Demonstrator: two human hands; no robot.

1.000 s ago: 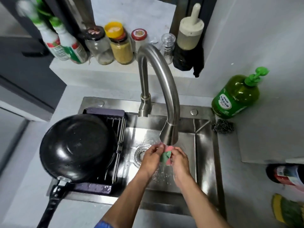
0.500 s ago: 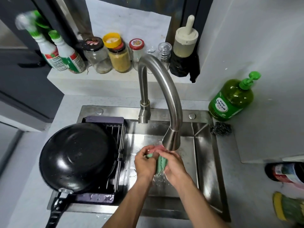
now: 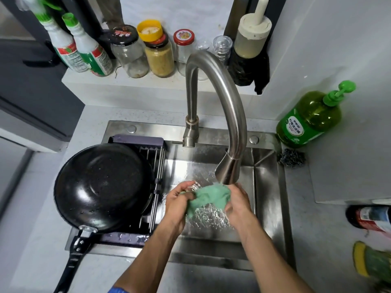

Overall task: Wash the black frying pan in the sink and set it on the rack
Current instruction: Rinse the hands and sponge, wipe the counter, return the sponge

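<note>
The black frying pan [image 3: 103, 187] lies upside down on the dark rack [image 3: 137, 140] over the left part of the steel sink [image 3: 266, 187], its handle [image 3: 69, 265] pointing toward me. Under the running tap [image 3: 228, 170] I hold a green cloth [image 3: 208, 197] stretched between both hands. My left hand [image 3: 177, 205] grips its left end and my right hand [image 3: 238, 204] grips its right end. Water splashes off the cloth into the basin. Both hands are to the right of the pan and apart from it.
A green dish soap bottle [image 3: 309, 119] and a steel scourer [image 3: 292, 157] sit at the sink's back right corner. Jars and spray bottles [image 3: 84, 49] line the ledge behind the tap. A dark bottle [image 3: 370, 218] and a yellow-green object [image 3: 372, 265] lie on the right counter.
The cloth has been spread wider between my hands and now shows mostly green, where it was bunched with some pink showing. The pan has not moved.
</note>
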